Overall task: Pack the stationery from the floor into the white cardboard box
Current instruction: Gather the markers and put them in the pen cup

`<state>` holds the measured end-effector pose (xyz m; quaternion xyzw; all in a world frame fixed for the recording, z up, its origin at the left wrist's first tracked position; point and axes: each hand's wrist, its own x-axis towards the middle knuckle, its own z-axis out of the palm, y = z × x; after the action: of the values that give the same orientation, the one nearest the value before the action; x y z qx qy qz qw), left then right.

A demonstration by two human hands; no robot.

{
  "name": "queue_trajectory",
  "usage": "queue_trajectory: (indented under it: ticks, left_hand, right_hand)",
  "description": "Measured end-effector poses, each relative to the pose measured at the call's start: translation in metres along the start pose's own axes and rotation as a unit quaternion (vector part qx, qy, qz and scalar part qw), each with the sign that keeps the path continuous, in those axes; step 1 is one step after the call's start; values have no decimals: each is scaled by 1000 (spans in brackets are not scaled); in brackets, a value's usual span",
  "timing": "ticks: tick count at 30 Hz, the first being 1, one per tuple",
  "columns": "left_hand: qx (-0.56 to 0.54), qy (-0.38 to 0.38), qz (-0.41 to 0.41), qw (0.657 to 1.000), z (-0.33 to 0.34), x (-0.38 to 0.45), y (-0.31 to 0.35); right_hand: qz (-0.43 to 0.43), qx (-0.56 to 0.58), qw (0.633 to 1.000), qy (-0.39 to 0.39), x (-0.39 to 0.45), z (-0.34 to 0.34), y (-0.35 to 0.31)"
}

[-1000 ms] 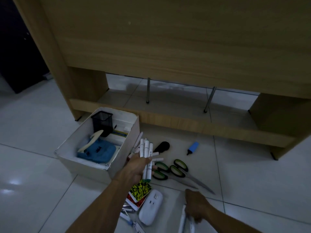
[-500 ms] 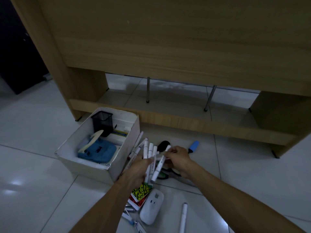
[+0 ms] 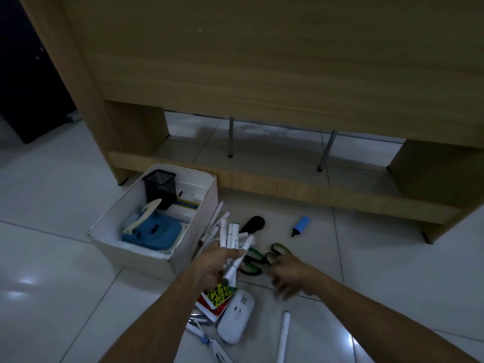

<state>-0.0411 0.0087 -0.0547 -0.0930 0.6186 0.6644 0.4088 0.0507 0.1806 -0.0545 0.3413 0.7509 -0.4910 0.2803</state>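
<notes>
on the pale tiled floor beside the white cardboard box, the left hand clutches a bundle of white markers, seemingly gathering several for one drop, while the blurred right hand, fingers loosely spread, hovers over the scissors.

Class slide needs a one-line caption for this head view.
Left hand grips a bundle of white markers beside the white cardboard box; right hand empty.

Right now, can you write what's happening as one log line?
left hand: grips bundle of white markers | right hand: open above scissors | white cardboard box: partly filled | marker on floor: unpacked
</notes>
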Motion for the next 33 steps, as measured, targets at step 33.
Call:
queue_trajectory:
  ticks: [33]
  left_hand:
    - [-14,-9,29,999,4,-4,3]
  right_hand:
    - [-197,232,947,106,6,36,-63]
